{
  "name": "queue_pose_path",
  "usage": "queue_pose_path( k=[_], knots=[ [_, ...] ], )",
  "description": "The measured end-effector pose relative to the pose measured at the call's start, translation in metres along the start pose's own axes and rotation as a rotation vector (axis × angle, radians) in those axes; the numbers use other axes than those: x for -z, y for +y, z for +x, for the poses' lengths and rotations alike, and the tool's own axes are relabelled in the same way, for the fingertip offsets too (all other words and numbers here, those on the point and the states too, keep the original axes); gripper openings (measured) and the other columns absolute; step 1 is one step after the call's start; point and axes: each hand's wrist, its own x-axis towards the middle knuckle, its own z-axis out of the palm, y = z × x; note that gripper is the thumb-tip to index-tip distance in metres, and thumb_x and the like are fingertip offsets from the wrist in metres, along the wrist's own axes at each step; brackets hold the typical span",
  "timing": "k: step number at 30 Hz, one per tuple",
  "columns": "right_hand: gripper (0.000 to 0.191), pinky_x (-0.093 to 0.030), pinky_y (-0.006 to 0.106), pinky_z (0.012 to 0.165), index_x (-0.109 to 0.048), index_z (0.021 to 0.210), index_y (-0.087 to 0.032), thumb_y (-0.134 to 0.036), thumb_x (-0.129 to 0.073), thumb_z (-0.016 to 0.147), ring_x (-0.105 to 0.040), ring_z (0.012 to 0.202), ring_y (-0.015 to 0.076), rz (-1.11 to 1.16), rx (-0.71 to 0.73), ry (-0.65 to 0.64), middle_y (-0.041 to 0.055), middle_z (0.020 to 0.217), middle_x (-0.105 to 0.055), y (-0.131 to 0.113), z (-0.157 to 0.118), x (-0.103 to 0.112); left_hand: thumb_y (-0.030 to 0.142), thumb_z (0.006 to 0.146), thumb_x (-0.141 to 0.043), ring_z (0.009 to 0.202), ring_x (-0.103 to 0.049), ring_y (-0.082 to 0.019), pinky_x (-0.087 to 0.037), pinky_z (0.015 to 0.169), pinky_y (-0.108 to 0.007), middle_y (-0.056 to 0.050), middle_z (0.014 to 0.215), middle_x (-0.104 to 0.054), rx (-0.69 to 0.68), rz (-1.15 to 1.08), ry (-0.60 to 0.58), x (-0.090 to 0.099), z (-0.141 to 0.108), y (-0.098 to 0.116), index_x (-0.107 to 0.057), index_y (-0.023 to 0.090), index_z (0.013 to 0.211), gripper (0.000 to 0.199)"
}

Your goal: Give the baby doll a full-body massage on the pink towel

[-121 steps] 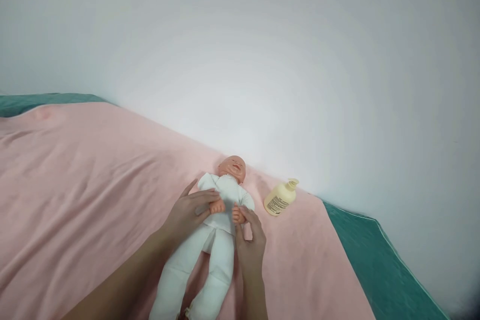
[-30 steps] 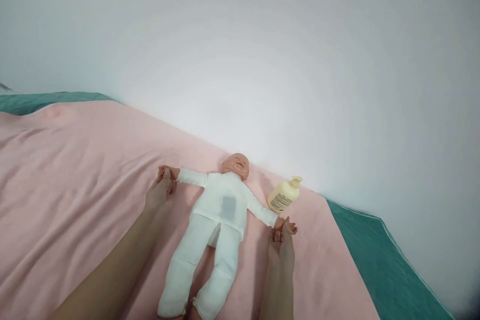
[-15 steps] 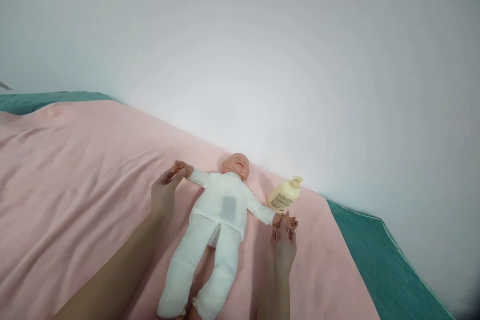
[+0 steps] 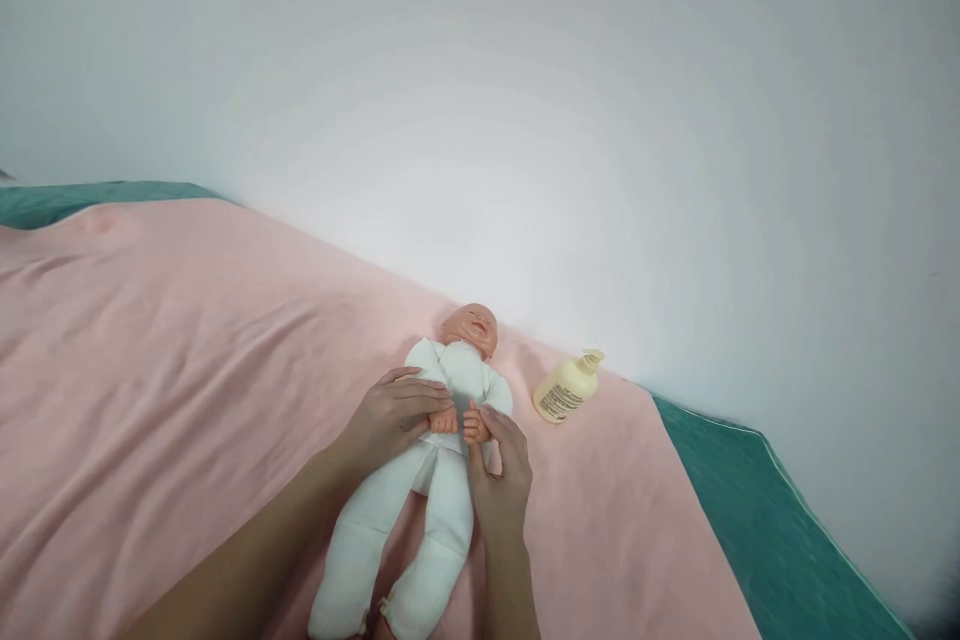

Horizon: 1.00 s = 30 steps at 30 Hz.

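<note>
A baby doll (image 4: 466,375) in a white top and white trousers lies on its back, head toward the wall. Its two arms are folded in over its belly, with the small hands close together. My left hand (image 4: 394,415) is closed around the doll's arm on the left side, near its wrist. On the other side, my right hand (image 4: 504,465) pinches the doll's other hand between thumb and fingers. The doll's ankles are partly cut off at the bottom of the view.
Right of the doll, a pale yellow pump bottle (image 4: 566,390) stands on a pink blanket (image 4: 187,350). Under the blanket is a green sheet (image 4: 757,490), showing at the right and far left. A white wall (image 4: 525,120) rises behind.
Both my hands have moved inward, bringing the doll's arms from stretched out at its sides to folded over its belly. The bottle has stayed in place.
</note>
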Motion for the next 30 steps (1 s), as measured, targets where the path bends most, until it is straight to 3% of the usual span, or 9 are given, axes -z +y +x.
queue_pose_path(
  k=[5, 10, 12, 14, 18, 20, 23, 26, 30],
  knots=[
    [0.034, -0.05, 0.043, 0.094, -0.064, 0.118, -0.026, -0.015, -0.057, 0.087, -0.062, 0.105, 0.0209, -0.111, 0.233, -0.073, 0.0056, 0.11, -0.069, 0.005, 0.004, 0.001, 0.016, 0.087, -0.053, 0.102, -0.066, -0.017, -0.037, 0.105, -0.039, -0.002, 0.103, -0.074, -0.074, 0.063, -0.035, 0.0, 0.0, 0.002, -0.072, 0.026, 0.097, 0.024],
    [0.031, -0.05, 0.043, 0.095, -0.064, 0.117, -0.024, -0.016, -0.055, 0.088, -0.061, 0.106, 0.021, -0.126, 0.224, -0.07, 0.0062, 0.11, -0.069, 0.006, 0.002, -0.001, 0.012, 0.086, -0.053, 0.101, -0.066, -0.016, -0.037, 0.105, -0.038, -0.002, 0.104, -0.074, -0.125, 0.029, 0.014, -0.003, -0.001, 0.002, -0.071, 0.024, 0.098, 0.025],
    [0.029, -0.05, 0.042, 0.094, -0.065, 0.115, -0.025, -0.021, -0.057, 0.088, -0.061, 0.107, 0.0211, -0.07, 0.1, -0.052, 0.0059, 0.112, -0.068, 0.004, 0.0, -0.001, 0.014, 0.086, -0.055, 0.1, -0.067, -0.017, -0.039, 0.104, -0.039, -0.002, 0.103, -0.074, -0.053, -0.025, 0.037, -0.001, 0.0, 0.002, -0.071, 0.024, 0.099, 0.023],
    [0.028, -0.051, 0.039, 0.093, -0.065, 0.113, -0.024, -0.027, -0.061, 0.086, -0.062, 0.106, 0.0217, 0.022, -0.091, 0.003, 0.0063, 0.113, -0.068, 0.001, 0.001, 0.001, 0.021, 0.084, -0.06, 0.101, -0.066, -0.019, -0.041, 0.102, -0.039, -0.002, 0.104, -0.073, 0.113, -0.12, 0.081, 0.003, 0.002, 0.004, -0.072, 0.025, 0.099, 0.02],
    [0.04, -0.049, 0.04, 0.095, -0.063, 0.114, -0.019, -0.034, -0.07, 0.078, -0.061, 0.11, 0.0247, 0.187, -0.443, 0.269, 0.0087, 0.117, -0.066, -0.001, 0.009, 0.007, 0.035, 0.075, -0.072, 0.104, -0.064, -0.025, -0.051, 0.091, -0.036, -0.002, 0.106, -0.073, 0.604, -0.362, 0.257, 0.02, 0.007, 0.008, -0.073, 0.025, 0.099, 0.026],
    [0.047, -0.048, 0.04, 0.097, -0.06, 0.117, -0.018, -0.037, -0.072, 0.075, -0.059, 0.114, 0.0253, 0.268, -0.546, 0.416, 0.0096, 0.123, -0.063, 0.006, 0.013, 0.013, 0.036, 0.07, -0.077, 0.106, -0.064, -0.027, -0.051, 0.09, -0.037, -0.003, 0.108, -0.072, 0.756, -0.466, 0.403, 0.028, 0.009, 0.006, -0.072, 0.024, 0.103, 0.035],
    [0.055, -0.047, 0.037, 0.099, -0.06, 0.118, -0.018, -0.04, -0.075, 0.07, -0.056, 0.119, 0.0248, 0.348, -0.685, 0.589, 0.0095, 0.131, -0.057, 0.028, 0.014, 0.024, 0.033, 0.068, -0.08, 0.111, -0.061, -0.026, -0.049, 0.095, -0.036, -0.005, 0.114, -0.069, 0.844, -0.641, 0.633, 0.035, 0.01, -0.005, -0.069, 0.022, 0.11, 0.046],
    [0.059, -0.052, 0.033, 0.092, -0.06, 0.117, -0.018, -0.041, -0.077, 0.066, -0.055, 0.119, 0.0247, 0.49, -0.859, 0.647, 0.0091, 0.135, -0.054, 0.057, 0.01, 0.035, 0.033, 0.074, -0.077, 0.114, -0.059, -0.02, -0.048, 0.095, -0.028, -0.003, 0.116, -0.067, 0.924, -0.846, 0.776, 0.037, 0.003, -0.026, -0.069, 0.022, 0.108, 0.036],
    [0.049, -0.058, 0.027, 0.074, -0.061, 0.11, -0.02, -0.038, -0.073, 0.067, -0.061, 0.109, 0.0211, 0.674, -1.035, 0.714, 0.0081, 0.128, -0.059, 0.084, 0.004, 0.041, 0.035, 0.081, -0.071, 0.09, -0.065, -0.013, -0.054, 0.078, -0.021, -0.001, 0.092, -0.068, 1.069, -1.1, 0.909, 0.035, -0.011, -0.052, -0.067, 0.022, 0.093, 0.018]
  ],
)
